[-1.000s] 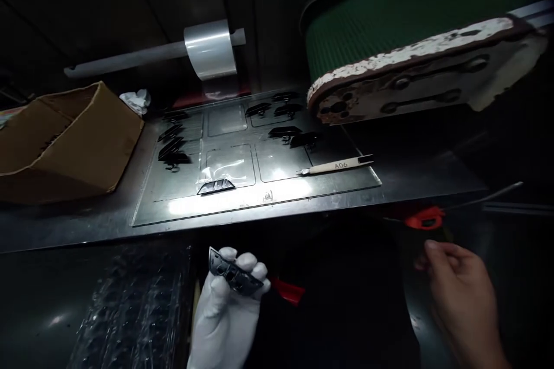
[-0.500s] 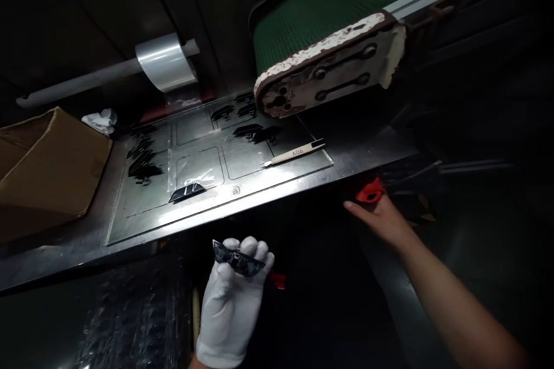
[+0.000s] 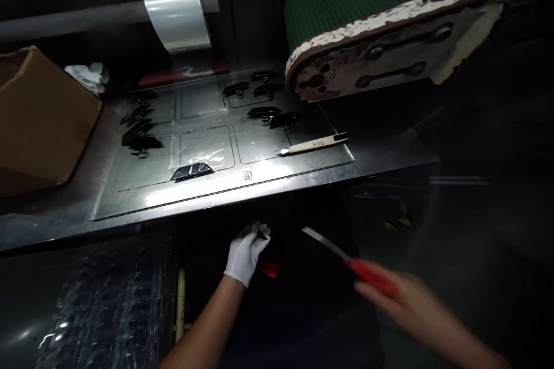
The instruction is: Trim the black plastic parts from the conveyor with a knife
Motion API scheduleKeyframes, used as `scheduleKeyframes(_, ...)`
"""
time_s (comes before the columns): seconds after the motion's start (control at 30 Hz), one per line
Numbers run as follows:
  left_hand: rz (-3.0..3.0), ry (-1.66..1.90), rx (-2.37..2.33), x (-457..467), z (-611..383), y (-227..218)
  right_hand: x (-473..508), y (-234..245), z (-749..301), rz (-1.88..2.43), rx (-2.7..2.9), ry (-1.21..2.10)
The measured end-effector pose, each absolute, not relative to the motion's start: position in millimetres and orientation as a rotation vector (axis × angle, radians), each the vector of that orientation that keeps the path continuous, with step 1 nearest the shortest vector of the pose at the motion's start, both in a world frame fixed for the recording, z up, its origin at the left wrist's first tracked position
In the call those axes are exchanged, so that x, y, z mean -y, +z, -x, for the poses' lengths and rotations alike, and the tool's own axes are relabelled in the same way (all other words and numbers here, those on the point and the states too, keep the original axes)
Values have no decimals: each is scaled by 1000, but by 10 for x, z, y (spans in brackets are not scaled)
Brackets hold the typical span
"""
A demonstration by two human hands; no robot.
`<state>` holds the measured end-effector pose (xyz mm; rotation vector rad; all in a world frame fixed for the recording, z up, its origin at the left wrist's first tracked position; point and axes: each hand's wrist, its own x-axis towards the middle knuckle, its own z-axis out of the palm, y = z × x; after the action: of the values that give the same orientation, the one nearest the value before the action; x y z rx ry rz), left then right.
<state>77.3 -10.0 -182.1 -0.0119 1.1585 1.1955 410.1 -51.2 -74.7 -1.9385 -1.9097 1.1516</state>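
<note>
My left hand [image 3: 246,251], in a white glove, is closed on a small dark plastic part [image 3: 262,234] below the front edge of the metal bench [image 3: 381,157]. My bare right hand [image 3: 411,307] is closed on the red handle of a tool [image 3: 346,258] whose thin metal blade points up and left toward the left hand. The hand is smeared by motion. On the bench a clear marked sheet [image 3: 268,176] holds several black plastic parts [image 3: 141,139]. One more black part [image 3: 191,170] lies near its front edge. A pale knife marked A06 [image 3: 314,144] rests on the sheet's right side.
A cardboard box [image 3: 38,115] stands at the bench's left end, a white rag [image 3: 89,74] behind it. A roll of clear film [image 3: 176,12] hangs on a bar at the back. A green conveyor belt [image 3: 381,29] ends over the bench's right side. Bubble wrap [image 3: 104,305] lies lower left.
My right hand has taken the red-handled tool from beside the bench and swung it down toward the middle. My left hand has moved away from me, toward the bench edge, with the part.
</note>
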Motion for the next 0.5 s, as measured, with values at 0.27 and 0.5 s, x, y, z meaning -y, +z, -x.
scheduleKeyframes(0.27,-180,1039,-1384,209,-735,-2222,114,-827,-3359,2033,2289,1531)
scheduleKeyframes(0.5,-585,691,-1522,269,-572,-2247,-134,-746,-3436,2083,2275,1604)
